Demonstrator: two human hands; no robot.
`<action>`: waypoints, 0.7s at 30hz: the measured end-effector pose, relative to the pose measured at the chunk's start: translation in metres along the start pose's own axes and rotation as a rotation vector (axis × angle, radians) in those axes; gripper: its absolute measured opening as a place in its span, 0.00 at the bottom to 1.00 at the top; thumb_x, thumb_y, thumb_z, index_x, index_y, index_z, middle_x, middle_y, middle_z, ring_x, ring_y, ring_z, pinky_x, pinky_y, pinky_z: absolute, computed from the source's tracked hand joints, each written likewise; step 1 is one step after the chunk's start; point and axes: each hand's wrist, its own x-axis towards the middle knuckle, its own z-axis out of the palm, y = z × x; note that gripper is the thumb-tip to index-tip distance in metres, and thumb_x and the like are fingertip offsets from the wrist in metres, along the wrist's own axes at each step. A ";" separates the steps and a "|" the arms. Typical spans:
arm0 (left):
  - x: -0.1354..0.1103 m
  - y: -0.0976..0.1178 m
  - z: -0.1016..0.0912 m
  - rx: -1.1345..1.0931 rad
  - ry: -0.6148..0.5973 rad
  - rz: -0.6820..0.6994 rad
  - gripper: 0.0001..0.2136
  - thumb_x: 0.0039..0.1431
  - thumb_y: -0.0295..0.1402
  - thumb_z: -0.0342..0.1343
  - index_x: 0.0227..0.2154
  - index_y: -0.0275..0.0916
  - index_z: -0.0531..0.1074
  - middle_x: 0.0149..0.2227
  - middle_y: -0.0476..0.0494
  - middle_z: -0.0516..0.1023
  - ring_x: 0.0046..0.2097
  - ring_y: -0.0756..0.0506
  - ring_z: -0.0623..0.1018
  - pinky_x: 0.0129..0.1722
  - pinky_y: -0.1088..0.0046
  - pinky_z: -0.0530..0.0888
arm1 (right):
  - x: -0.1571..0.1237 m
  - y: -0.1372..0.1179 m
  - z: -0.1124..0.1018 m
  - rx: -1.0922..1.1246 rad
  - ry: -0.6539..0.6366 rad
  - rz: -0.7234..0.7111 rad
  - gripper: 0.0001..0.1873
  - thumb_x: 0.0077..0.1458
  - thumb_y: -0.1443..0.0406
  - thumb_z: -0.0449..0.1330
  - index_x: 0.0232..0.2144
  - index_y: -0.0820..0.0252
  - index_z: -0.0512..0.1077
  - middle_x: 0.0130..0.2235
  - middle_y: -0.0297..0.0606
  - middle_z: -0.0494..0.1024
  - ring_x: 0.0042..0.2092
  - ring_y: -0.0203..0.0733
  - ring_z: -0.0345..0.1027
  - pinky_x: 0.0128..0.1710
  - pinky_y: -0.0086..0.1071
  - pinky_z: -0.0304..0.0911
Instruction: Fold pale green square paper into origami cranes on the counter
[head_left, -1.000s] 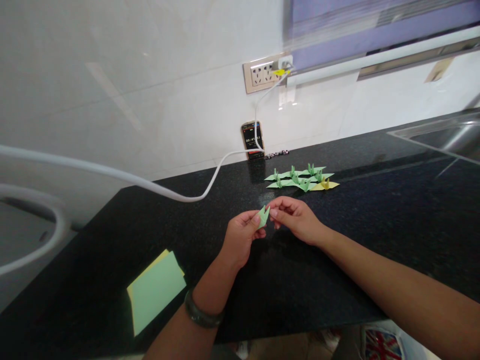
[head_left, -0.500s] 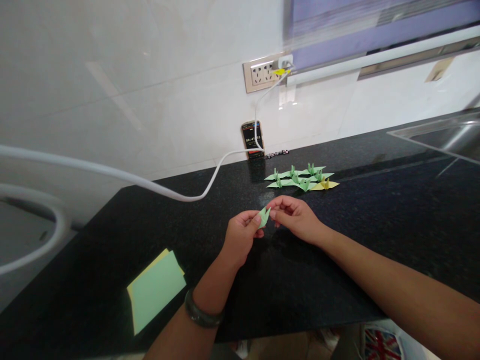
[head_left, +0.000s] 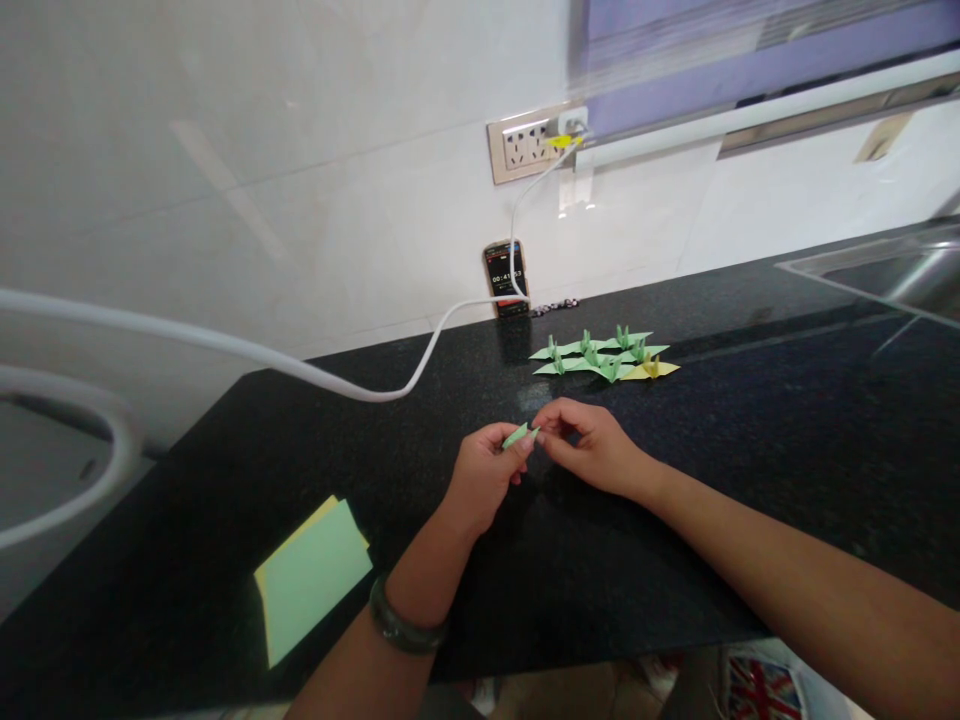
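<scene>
My left hand (head_left: 486, 475) pinches a small piece of folded green origami paper (head_left: 516, 436) between thumb and fingers. Its pointed ends stick out above the thumb and toward the right. My right hand (head_left: 589, 445) is closed at one of these points, thumb and forefinger together on the tip. Part of the paper is hidden behind the left thumb. Beyond both hands, several green paper cranes (head_left: 592, 357) stand in close rows on the dark counter, with a yellow paper crane (head_left: 651, 370) at their right front.
Green and yellow paper sheets (head_left: 315, 585) lie stacked at the left of the counter (head_left: 187, 520). A phone (head_left: 507, 280) showing a timer leans on the wall. Its white cable (head_left: 360, 393) loops across the left from the socket (head_left: 525, 145). A metal sink (head_left: 892, 268) is at right.
The folded paper has tipped over in my left hand and less of it shows. My left thumb has moved up across it, and my right fingers have dropped slightly.
</scene>
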 end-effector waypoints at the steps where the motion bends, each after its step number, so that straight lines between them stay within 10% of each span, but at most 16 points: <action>1: 0.000 0.000 0.000 -0.008 -0.003 -0.006 0.12 0.46 0.39 0.55 0.28 0.34 0.70 0.17 0.52 0.65 0.19 0.56 0.63 0.17 0.81 0.59 | 0.000 0.000 -0.001 -0.023 0.003 -0.023 0.04 0.48 0.69 0.53 0.30 0.62 0.67 0.25 0.33 0.68 0.26 0.31 0.60 0.25 0.25 0.57; 21: -0.002 0.001 0.003 -0.330 -0.069 -0.134 0.09 0.46 0.35 0.56 0.23 0.34 0.66 0.19 0.52 0.63 0.19 0.56 0.62 0.19 0.80 0.57 | -0.001 0.001 -0.005 -0.241 -0.035 -0.241 0.06 0.48 0.70 0.52 0.26 0.59 0.68 0.26 0.36 0.70 0.29 0.35 0.62 0.29 0.28 0.57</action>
